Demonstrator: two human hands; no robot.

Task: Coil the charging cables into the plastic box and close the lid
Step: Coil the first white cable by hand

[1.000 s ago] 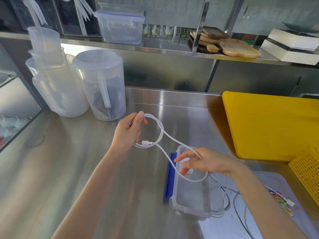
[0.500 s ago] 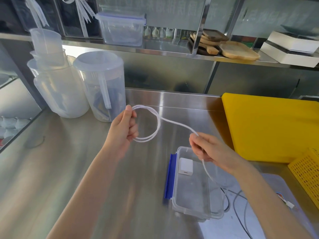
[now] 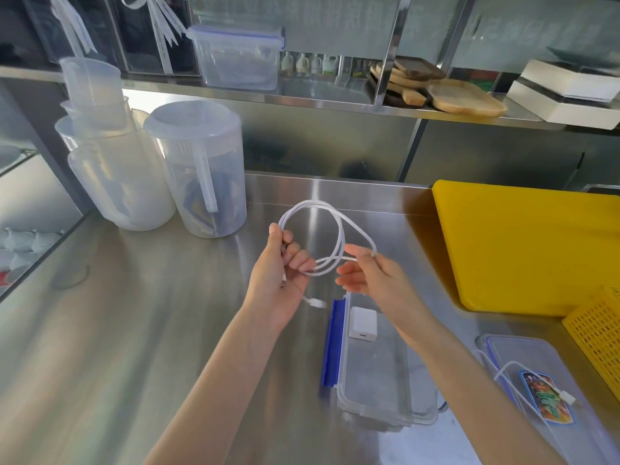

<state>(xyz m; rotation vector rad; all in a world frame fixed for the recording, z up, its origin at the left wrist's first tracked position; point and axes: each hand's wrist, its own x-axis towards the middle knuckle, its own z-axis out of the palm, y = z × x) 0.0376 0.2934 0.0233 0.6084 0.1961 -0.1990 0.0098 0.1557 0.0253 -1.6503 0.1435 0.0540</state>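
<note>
The left hand (image 3: 281, 273) clenches the gathered loops of a white charging cable (image 3: 322, 229) while the right hand (image 3: 369, 276) pinches its free run above the table's middle; keeping loops even should fit the open plastic box (image 3: 375, 374) below.

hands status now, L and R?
Left hand: fingers curled, gripping the coiled white charging cable.
Right hand: pinching the same cable's outer loop.
</note>
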